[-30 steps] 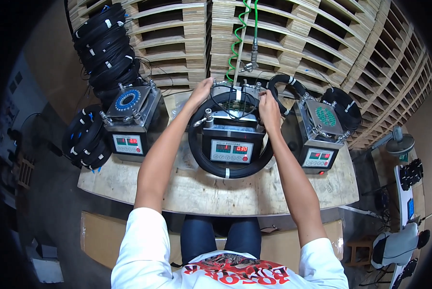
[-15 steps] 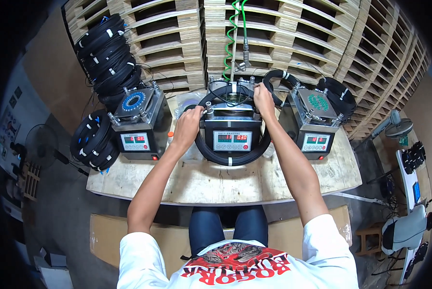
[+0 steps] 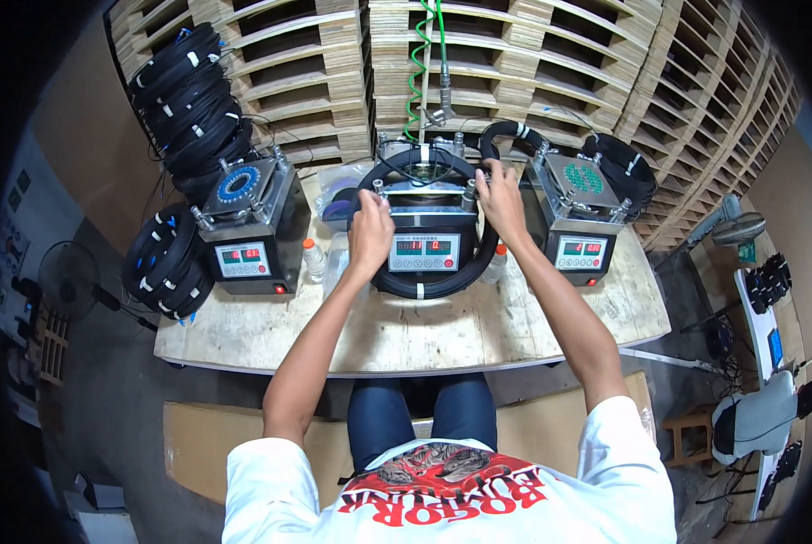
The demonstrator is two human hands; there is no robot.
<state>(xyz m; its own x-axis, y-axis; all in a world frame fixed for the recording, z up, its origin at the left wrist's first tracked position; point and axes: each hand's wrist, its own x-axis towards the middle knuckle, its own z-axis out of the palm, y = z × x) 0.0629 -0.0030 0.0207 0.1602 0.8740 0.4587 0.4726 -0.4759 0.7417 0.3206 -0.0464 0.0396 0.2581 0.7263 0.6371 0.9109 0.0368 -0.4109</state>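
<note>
A coil of black cable (image 3: 421, 290) with white tape bands loops around the middle machine (image 3: 433, 220), its lower part hanging in front of the lit display panel. My left hand (image 3: 370, 238) is at the coil's left side, just below the machine's left metal post (image 3: 378, 187). Its fingers are loosely bent and a little apart, with nothing visible in them. On the other side, my right hand (image 3: 502, 204) is raised beside the right post (image 3: 469, 189), close to the coil's upper right. Its fingers are spread and look empty.
Similar machines stand left (image 3: 247, 227) and right (image 3: 580, 222) on the wooden table (image 3: 406, 340). Black coils (image 3: 193, 118) are stacked at the left, others (image 3: 628, 177) lie at the right. Orange-capped bottles (image 3: 314, 261) flank the middle machine. A green air hose (image 3: 417, 72) hangs before pallets (image 3: 506, 54).
My left hand has come off the left post and lowered slightly toward the right. My right hand has loosened, its fingers now spread. The coil stays around the machine.
</note>
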